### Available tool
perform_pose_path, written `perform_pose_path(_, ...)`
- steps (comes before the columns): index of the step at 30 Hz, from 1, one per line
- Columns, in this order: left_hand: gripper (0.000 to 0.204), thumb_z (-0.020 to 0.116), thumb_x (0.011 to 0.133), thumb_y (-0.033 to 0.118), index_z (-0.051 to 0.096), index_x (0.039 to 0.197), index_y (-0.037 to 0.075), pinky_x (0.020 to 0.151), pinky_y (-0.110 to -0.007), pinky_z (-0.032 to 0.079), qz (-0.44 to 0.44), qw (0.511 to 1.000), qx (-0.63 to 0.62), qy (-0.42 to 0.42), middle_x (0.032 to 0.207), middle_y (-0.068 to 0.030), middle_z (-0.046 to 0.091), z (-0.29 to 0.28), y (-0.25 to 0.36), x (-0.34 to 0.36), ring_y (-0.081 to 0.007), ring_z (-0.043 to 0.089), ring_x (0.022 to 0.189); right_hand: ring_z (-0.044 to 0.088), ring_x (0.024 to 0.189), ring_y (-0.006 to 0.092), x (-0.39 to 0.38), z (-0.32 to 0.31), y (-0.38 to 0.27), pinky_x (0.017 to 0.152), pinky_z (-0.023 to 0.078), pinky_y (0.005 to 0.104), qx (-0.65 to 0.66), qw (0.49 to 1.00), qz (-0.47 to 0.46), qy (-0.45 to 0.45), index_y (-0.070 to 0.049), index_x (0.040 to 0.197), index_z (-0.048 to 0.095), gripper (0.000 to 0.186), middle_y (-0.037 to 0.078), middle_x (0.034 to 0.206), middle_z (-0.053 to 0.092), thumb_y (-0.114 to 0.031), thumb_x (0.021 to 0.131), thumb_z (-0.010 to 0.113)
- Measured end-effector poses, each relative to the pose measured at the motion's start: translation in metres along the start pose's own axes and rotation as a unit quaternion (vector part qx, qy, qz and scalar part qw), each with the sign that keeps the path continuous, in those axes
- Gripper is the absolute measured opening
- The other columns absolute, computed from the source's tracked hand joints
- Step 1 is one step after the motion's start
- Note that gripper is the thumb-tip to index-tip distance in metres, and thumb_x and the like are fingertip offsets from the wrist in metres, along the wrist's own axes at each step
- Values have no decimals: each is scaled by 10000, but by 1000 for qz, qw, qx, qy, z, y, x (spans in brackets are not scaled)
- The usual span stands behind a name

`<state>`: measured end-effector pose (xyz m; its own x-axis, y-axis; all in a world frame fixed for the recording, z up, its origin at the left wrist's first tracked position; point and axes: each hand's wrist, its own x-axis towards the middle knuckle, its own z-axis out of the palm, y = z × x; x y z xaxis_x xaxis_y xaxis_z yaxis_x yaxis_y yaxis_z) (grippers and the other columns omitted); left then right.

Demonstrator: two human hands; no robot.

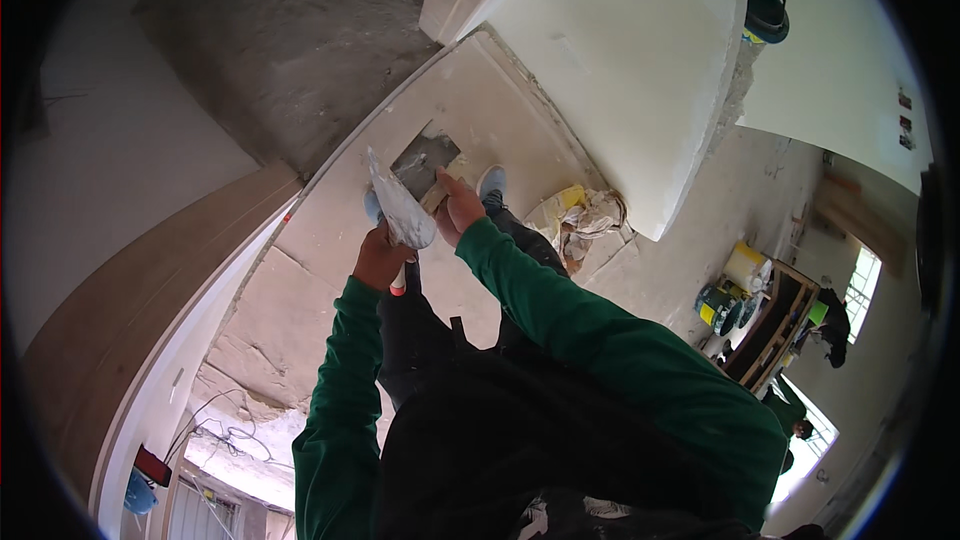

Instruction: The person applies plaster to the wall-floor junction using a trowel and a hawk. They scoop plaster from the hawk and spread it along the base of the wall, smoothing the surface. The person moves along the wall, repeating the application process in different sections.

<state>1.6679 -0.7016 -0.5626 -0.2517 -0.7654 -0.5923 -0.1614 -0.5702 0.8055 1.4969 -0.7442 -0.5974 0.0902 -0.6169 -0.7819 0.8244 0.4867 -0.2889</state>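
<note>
My left hand (380, 256) is closed round the handle of a pointed trowel (398, 202). Whitish plaster coats its long tapering blade, which points away from me, and a red band shows on the handle below my fist. Just to the right, my right hand (461, 208) grips a plastering trowel (424, 162) by its light wooden-looking handle. That trowel has a flat grey rectangular blade with pale smears at its edge. The two blades are close together in front of my legs; whether they touch I cannot tell.
My shoes stand on a pale, dusty floor (330, 240). A crumpled yellow-and-white bag (590, 212) lies right of my feet. Half-height white wall (620, 50) rises ahead. Buckets (745, 266), a wooden frame (778, 325) and another person (786, 408) are at far right. Loose cables (235, 432) lie lower left.
</note>
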Motion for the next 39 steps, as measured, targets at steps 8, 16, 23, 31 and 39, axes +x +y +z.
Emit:
perform_pose_path(8,401,647,834,136,549,1196,-3,582,-231,453,-6,988,-80,136,849,-57,674,-28,-80,152,-84,536,616,562,1059,211,222,-36,-9,935,441,373,-222,966,51,-120,-42,1279,480,432,93,1104,601,-275,934,592)
perform_pose_path(16,500,589,846,111,500,1317,-33,551,-210,430,84,974,52,206,1025,-129,666,-90,-89,234,-77,544,658,635,983,367,532,-201,-112,886,486,435,-613,723,-280,150,-140,1371,402,535,214,1027,662,-219,865,558)
perform_pose_path(23,451,564,856,87,499,1251,-121,538,-201,441,144,940,77,300,1309,-195,545,-101,-74,267,-103,598,719,618,1055,358,600,-178,-159,903,483,453,-801,541,-203,155,-123,1443,313,531,211,1108,650,-233,929,387)
perform_pose_path(31,390,536,872,71,514,1212,-120,540,-206,440,156,947,61,274,1327,-192,534,-83,-70,287,-104,585,714,633,1013,339,586,-183,-156,863,497,453,-895,388,-211,56,-48,1367,436,484,183,1094,659,-191,906,391)
perform_pose_path(39,360,532,860,43,508,1181,-118,525,-209,429,186,946,40,262,1322,-193,535,-88,-73,293,-105,566,690,645,966,337,558,-201,-98,840,493,462,-784,483,-367,131,-180,1376,461,491,156,1006,682,-224,888,438)
